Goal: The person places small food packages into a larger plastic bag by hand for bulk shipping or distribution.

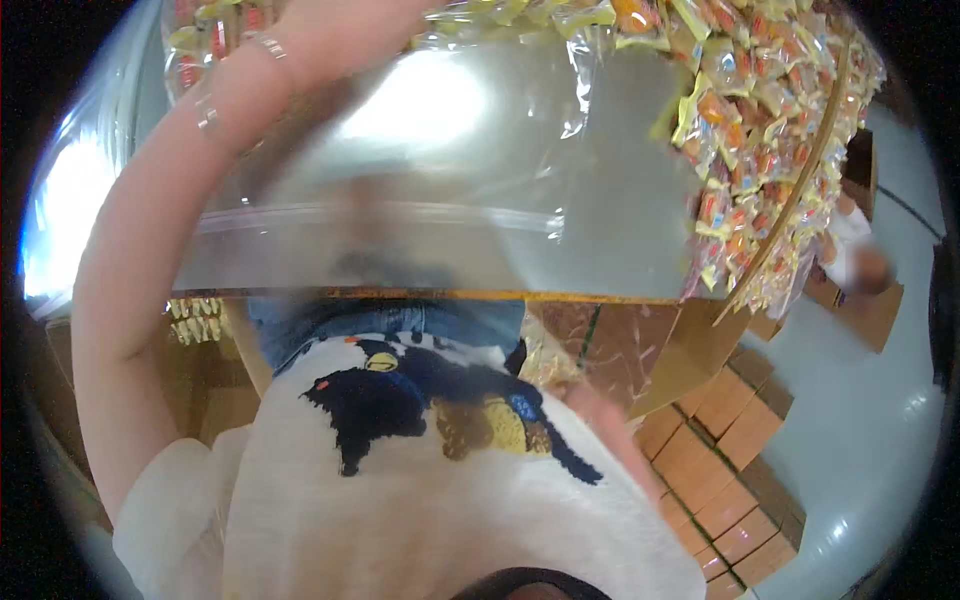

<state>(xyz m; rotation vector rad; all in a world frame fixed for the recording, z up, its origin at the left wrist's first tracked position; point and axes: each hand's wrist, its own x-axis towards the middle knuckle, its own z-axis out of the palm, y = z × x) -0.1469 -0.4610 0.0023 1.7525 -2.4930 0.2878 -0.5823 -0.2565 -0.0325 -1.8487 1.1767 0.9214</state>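
Note:
My left arm reaches up the left side, with two shiny bands on it. The back of my left hand [349,34] shows at the top edge, over the metal tabletop [465,165] and near the wrapped snack packets [217,34]; its fingers are cut off. My right arm hangs low beside my body. My right hand [581,397] is blurred and partly hidden by my shirt, close to a clear bag with yellowish contents [547,352] below the table edge. Whether it holds the bag I cannot tell.
Many wrapped snack packets [739,142] are heaped at the right, along a thin curved rim [810,165]. An open cardboard box [686,352] stands under the table. Stacked cartons [694,465] cover floor at lower right. Another person [855,240] is beyond the heap.

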